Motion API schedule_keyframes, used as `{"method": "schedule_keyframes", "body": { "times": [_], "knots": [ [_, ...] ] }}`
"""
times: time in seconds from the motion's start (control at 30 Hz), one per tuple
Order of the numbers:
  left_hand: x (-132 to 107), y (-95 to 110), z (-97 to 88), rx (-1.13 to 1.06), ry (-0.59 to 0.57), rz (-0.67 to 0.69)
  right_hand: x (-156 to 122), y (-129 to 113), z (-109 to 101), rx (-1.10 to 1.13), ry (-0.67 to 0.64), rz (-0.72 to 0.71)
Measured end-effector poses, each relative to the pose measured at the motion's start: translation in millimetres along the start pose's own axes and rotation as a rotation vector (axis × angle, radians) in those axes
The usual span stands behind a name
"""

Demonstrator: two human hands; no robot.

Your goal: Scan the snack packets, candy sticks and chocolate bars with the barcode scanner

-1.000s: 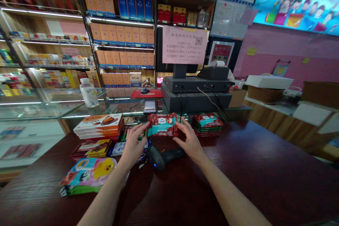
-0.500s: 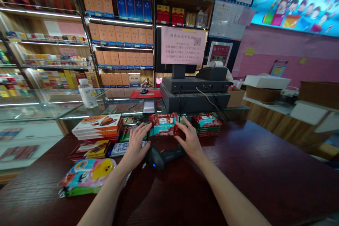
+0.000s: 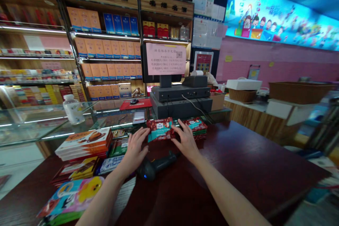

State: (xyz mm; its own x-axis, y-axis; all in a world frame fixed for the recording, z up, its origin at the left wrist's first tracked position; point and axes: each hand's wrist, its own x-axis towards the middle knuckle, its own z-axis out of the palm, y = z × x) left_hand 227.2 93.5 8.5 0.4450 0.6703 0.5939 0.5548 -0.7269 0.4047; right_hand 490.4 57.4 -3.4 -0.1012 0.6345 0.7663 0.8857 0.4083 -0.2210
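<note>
The left hand and the right hand are both held over the dark red wooden counter, and the forearms come up from the bottom of the view and lean a little toward each other. Both palms face down, and the fingers are spread and only slightly bent. The hands are apart, one on each side of a red and teal packet of hazelnut milk chocolate, which is near the far edge of the counter. The fingertips of the right hand are at the packet's right end and seem to touch it, while those of the left hand are just beside its left end. No clamp on it can be seen, but I cannot tell if the hands carry its weight. A black barcode scanner lies on the counter below and between the hands. Just right of the packet is a stack of similar chocolate bars, and left of the left hand is a stack of orange chocolate boxes. Behind them stands a black cash register.
</note>
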Motion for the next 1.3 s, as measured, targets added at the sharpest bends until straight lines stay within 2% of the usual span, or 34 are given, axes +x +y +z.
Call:
{"method": "schedule_keyframes", "body": {
  "times": [0.2, 0.47, 0.67, 0.93, 1.1, 1.3],
  "knots": [
    [37, 22, 22.7, -0.072, -0.029, 0.039, 2, 36, -24, -0.025, 0.049, 0.066],
    [86, 55, 75.9, -0.2, -0.085, 0.104, -3, 95, -62, -0.085, 0.016, 0.165],
    [116, 66, 115.3, -0.285, -0.122, 0.128, -4, 130, -78, -0.103, -0.08, 0.265],
    [131, 69, 146.6, -0.34, -0.186, 0.037, -3, 164, -82, -0.032, -0.206, 0.341],
    [136, 64, 157.5, -0.368, -0.191, 0.001, 1, 177, -79, 0.046, -0.286, 0.408],
    [136, 59, 164.4, -0.382, -0.204, -0.041, 0, 182, -76, 0.059, -0.326, 0.418]
  ]
}}
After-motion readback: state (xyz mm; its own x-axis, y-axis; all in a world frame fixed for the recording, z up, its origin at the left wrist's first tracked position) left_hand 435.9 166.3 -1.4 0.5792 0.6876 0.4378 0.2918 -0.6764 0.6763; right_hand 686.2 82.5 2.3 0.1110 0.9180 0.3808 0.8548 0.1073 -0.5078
